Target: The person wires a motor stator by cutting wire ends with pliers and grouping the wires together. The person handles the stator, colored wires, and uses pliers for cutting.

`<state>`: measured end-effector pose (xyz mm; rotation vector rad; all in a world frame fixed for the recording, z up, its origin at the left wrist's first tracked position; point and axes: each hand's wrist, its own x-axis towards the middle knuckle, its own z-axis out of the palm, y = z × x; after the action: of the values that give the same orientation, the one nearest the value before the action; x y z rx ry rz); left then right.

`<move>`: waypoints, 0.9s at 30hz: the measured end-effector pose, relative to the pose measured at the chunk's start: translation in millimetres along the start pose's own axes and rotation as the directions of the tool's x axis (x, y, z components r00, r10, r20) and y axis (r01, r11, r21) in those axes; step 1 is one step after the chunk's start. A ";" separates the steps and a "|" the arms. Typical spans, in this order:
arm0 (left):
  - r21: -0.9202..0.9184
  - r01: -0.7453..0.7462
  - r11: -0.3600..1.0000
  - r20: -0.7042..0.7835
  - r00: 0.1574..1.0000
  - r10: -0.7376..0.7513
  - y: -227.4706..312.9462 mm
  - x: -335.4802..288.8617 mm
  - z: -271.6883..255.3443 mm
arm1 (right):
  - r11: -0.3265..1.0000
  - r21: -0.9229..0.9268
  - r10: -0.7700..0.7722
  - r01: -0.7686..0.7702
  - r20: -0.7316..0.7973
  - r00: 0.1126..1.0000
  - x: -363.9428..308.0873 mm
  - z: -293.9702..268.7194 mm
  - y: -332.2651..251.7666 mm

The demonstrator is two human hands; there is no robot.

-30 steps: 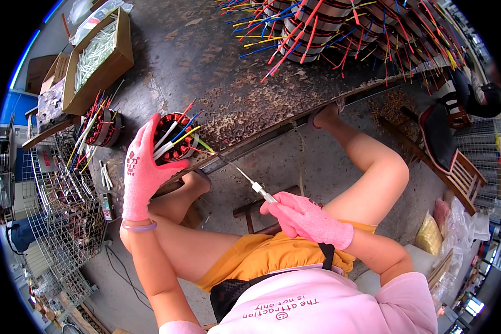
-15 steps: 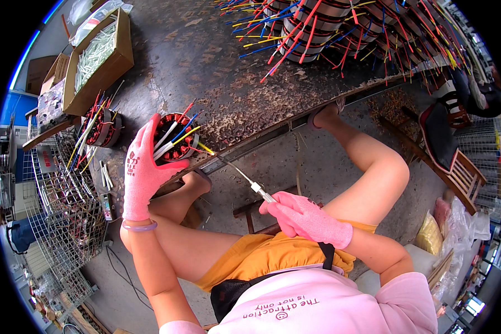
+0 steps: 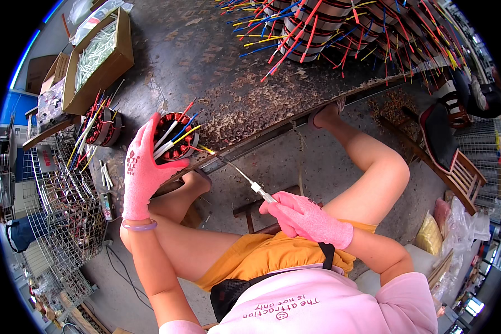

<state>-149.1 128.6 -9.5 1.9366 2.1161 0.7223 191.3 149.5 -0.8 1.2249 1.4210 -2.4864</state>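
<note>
My left hand (image 3: 142, 167), in a pink glove, grips a motor stator (image 3: 185, 149) from its left side, thumb along the near side. The stator has a dark ring with red coils and sits at the table's front edge. White sleeves and red, blue and yellow leads stick out of it. In my right hand (image 3: 309, 220), also pink-gloved, is a slim tool (image 3: 256, 187) with a pale handle and a long thin metal shaft. Its tip meets a short yellow lead (image 3: 207, 150) at the stator's right side; whether it is hooked onto the lead is too small to tell.
A second stator (image 3: 103, 128) with leads stands left of my left hand. Behind it is a cardboard box (image 3: 125, 53) of white sleeves. Many stators (image 3: 306, 33) with coloured leads are stacked at the far right. A wooden chair (image 3: 445, 150) stands right; wire baskets (image 3: 61, 222) stand left.
</note>
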 end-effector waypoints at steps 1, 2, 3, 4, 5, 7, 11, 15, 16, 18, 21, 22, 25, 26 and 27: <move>0.001 -0.001 1.000 0.001 1.000 0.001 0.2 0.1 -0.2 | 1.000 -0.008 -0.003 0.003 -0.001 1.000 -0.5 -0.1 -0.7; 0.001 -0.002 1.000 0.003 1.000 0.002 0.4 0.2 -0.2 | 1.000 -0.012 -0.005 0.005 -0.001 1.000 -0.6 -0.3 -0.3; 0.001 -0.004 1.000 0.000 1.000 0.004 0.2 0.2 0.1 | 1.000 -0.016 -0.008 0.008 0.000 1.000 -0.7 -0.5 0.4; 0.001 -0.006 1.000 -0.002 1.000 0.006 -0.5 0.1 0.6 | 1.000 -0.021 -0.010 0.010 0.001 1.000 -0.6 -0.3 0.0; 0.001 -0.008 1.000 -0.005 1.000 0.008 -0.9 0.1 1.0 | 1.000 -0.012 0.011 -0.011 -0.007 1.000 -2.0 -0.2 -2.1; 0.035 -0.023 0.999 -0.014 1.000 0.023 3.0 0.7 -0.5 | 0.999 0.004 0.053 -0.053 -0.022 0.998 -5.6 0.3 -8.8; 0.063 -0.025 0.998 -0.019 0.999 0.026 2.9 1.4 -1.5 | 0.999 0.041 0.018 -0.015 -0.055 0.998 -5.9 -3.3 -6.8; 0.095 -0.072 0.993 0.042 0.997 0.068 3.4 2.6 -8.9 | 0.996 0.085 -0.018 0.023 -0.067 0.998 -4.8 -6.8 -1.4; 0.115 -0.121 0.986 0.051 0.992 0.115 3.6 2.8 -9.7 | 0.997 0.080 -0.018 0.023 -0.068 0.997 -5.0 -7.0 -3.0; 0.159 -0.151 0.976 0.056 0.988 0.144 6.2 2.9 -10.3 | 0.996 0.083 -0.032 0.038 -0.078 0.996 -3.7 -4.8 -6.7; 0.221 -0.099 0.970 0.046 0.995 0.091 14.2 1.4 -6.7 | 0.994 0.094 -0.042 0.048 -0.062 0.997 -0.7 -3.7 -8.7; 0.203 -0.099 0.974 0.045 0.995 0.092 13.4 2.0 -5.8 | 0.994 0.099 -0.044 0.048 -0.049 0.998 0.3 -3.2 -8.6; 0.207 -0.107 0.973 0.058 0.994 0.098 9.3 2.8 -7.2 | 0.991 0.129 -0.039 0.043 -0.035 0.999 1.8 0.7 -12.9; 0.197 -0.124 0.973 0.059 0.992 0.115 9.3 3.4 -7.7 | 0.993 0.115 -0.038 0.042 -0.033 0.999 2.0 1.0 -14.0; 0.187 -0.141 0.972 0.061 0.989 0.131 10.1 4.0 -8.4 | 0.994 0.100 -0.038 0.041 -0.030 0.999 2.0 0.9 -15.1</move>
<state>-144.4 130.9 3.2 2.1924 2.1095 0.5048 183.6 158.3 9.0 1.2661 1.3542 -2.6074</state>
